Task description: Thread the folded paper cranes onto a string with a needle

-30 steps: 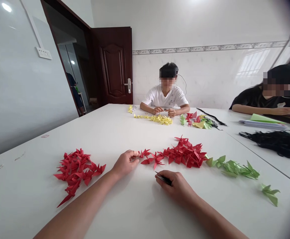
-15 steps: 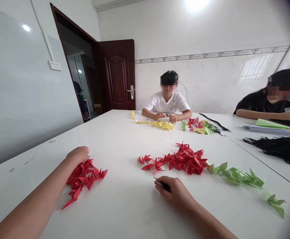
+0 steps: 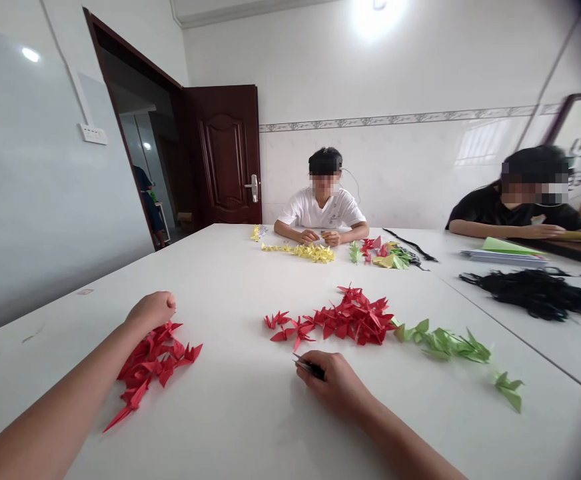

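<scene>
My left hand (image 3: 154, 309) is closed in a fist just past the far end of a small heap of red folded-paper cranes (image 3: 158, 360). What the fist holds, if anything, is hidden. My right hand (image 3: 333, 380) rests on the white table (image 3: 230, 413), its fingers closed around a small black tool with thin metal points (image 3: 315, 369). The tool could be tweezers or snips; the grip covers most of it. Its points face left, close below a larger heap of red paper cranes (image 3: 355, 317). Green paper cranes (image 3: 443, 341) trail off rightward from that heap.
Across the table sits a person in white (image 3: 323, 207) behind yellow paper cranes (image 3: 313, 252). A mixed coloured pile (image 3: 390, 255) lies beside them. Further right are black cords (image 3: 540, 293), a paper stack (image 3: 503, 250) and a person in black (image 3: 485, 210).
The whole view has swung a little to the right, so everything sits further left. My left fist has lifted slightly off the small red heap; my right hand keeps its grip on the tool.
</scene>
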Demonstrator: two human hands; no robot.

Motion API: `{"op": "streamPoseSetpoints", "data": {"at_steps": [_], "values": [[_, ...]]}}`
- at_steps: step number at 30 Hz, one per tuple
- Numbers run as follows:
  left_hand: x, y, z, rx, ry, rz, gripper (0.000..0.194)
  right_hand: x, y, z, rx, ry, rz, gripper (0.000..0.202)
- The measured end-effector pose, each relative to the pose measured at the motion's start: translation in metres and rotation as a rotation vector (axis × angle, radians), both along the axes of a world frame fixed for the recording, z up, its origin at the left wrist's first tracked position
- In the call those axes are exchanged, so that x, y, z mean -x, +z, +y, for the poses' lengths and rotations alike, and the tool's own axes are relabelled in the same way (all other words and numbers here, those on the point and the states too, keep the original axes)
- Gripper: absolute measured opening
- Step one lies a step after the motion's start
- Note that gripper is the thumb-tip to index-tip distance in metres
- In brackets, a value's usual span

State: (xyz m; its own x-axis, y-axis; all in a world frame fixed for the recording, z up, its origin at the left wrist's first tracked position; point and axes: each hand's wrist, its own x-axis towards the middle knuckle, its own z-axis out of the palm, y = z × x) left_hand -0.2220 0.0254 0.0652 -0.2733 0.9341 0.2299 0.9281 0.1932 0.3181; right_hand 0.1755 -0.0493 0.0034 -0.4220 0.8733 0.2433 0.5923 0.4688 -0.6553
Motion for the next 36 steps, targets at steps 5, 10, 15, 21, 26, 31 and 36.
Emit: {"op": "streamPoseSetpoints", "data": {"at_steps": [5, 10, 15, 21, 26, 31, 36], "values": [[-0.053, 0.020, -0.007, -0.101, -0.044, -0.065, 0.016, 0.001, -0.002, 0.000, -0.027, -0.013, -0.019, 0.016], [-0.165, 0.008, -0.042, -0.072, -0.451, -0.771, 0.038, 0.000, 0.000, 0.001, -0.147, -0.116, 0.207, 0.024], [-0.234, -0.029, -0.067, 0.050, -0.646, -0.999, 0.030, -0.022, 0.022, 0.004, -0.411, -0.449, 0.528, 0.029], [-0.236, -0.056, -0.070, 0.149, -0.657, -1.037, 0.029, -0.039, 0.036, 0.005, -0.543, -0.726, 0.527, 0.024], [-0.232, -0.061, -0.070, 0.205, -0.699, -1.092, 0.030, -0.038, 0.029, 0.005, -0.549, -0.722, 0.429, 0.027], [-0.230, -0.066, -0.068, 0.203, -0.719, -1.167, 0.029, -0.043, 0.025, 0.008, -0.529, -0.769, 0.347, 0.033], [-0.230, -0.066, -0.069, 0.238, -0.698, -1.208, 0.033, -0.047, 0.026, 0.009, -0.557, -0.807, 0.327, 0.034]]}}
